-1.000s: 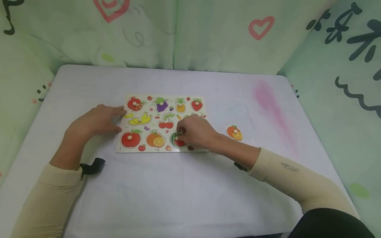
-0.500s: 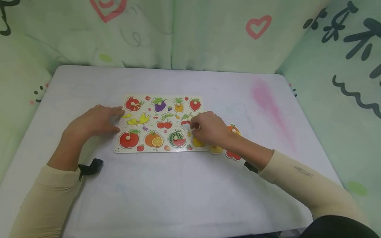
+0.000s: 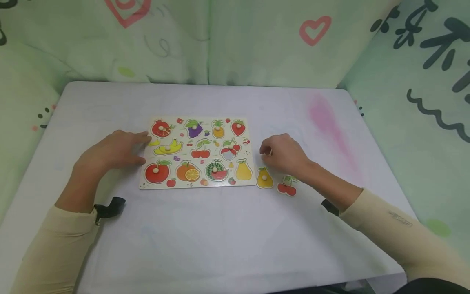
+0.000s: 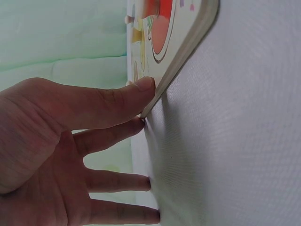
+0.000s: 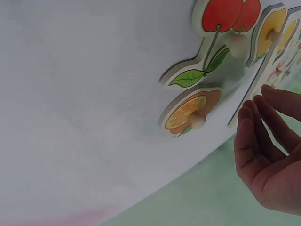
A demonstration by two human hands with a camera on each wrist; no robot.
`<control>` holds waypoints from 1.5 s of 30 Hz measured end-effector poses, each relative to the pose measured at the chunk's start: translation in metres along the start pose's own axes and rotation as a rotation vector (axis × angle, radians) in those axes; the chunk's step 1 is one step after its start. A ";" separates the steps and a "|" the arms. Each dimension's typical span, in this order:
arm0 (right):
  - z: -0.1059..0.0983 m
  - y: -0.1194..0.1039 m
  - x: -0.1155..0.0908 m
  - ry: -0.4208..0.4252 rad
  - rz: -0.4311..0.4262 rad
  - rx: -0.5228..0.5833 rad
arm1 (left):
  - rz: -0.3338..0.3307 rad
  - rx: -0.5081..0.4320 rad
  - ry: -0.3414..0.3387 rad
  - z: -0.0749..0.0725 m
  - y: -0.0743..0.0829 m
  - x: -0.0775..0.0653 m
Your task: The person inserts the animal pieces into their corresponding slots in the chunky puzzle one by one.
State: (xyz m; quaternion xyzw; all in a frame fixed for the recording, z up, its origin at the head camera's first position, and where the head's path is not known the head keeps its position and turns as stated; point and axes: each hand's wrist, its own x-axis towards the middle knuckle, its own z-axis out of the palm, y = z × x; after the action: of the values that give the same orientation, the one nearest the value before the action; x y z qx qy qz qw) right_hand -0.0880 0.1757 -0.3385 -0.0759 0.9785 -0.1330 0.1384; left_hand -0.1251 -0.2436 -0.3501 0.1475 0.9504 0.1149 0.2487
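Note:
A fruit knob-puzzle board [image 3: 185, 153] lies flat on the table. My left hand [image 3: 108, 153] is at its left side; in the left wrist view the straight thumb touches the board's corner and the other fingertips reach down to the cloth. The watermelon piece [image 3: 217, 170] sits in the board's bottom row. Off the board's right side, my right hand [image 3: 284, 153] hovers with loosely bent fingers and nothing between them. Near it lie a loose pear piece [image 3: 264, 178], a cherry piece [image 3: 287, 188] and an orange piece [image 5: 188, 113], the last hidden by the hand in the head view.
White cloth covers the table [image 3: 191, 237], with a pink stain [image 3: 332, 126] at the right. Green printed curtains [image 3: 253, 45] stand behind and along both sides. A dark wrist mount [image 3: 110, 207] juts from the left sleeve.
My right hand has let go of the watermelon piece, which stays in the board, and has moved right, past the board's edge to the loose pieces. The left hand keeps its place.

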 end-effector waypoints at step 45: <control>-0.005 0.042 -0.014 -0.003 0.113 -0.039 | 0.005 -0.024 0.008 0.001 -0.002 -0.002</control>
State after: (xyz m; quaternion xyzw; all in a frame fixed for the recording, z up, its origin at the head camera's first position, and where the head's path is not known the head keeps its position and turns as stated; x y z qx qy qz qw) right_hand -0.0805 0.2194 -0.3417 -0.0234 0.9833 -0.1059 0.1459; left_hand -0.1233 -0.2455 -0.3506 0.1464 0.9496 0.1274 0.2462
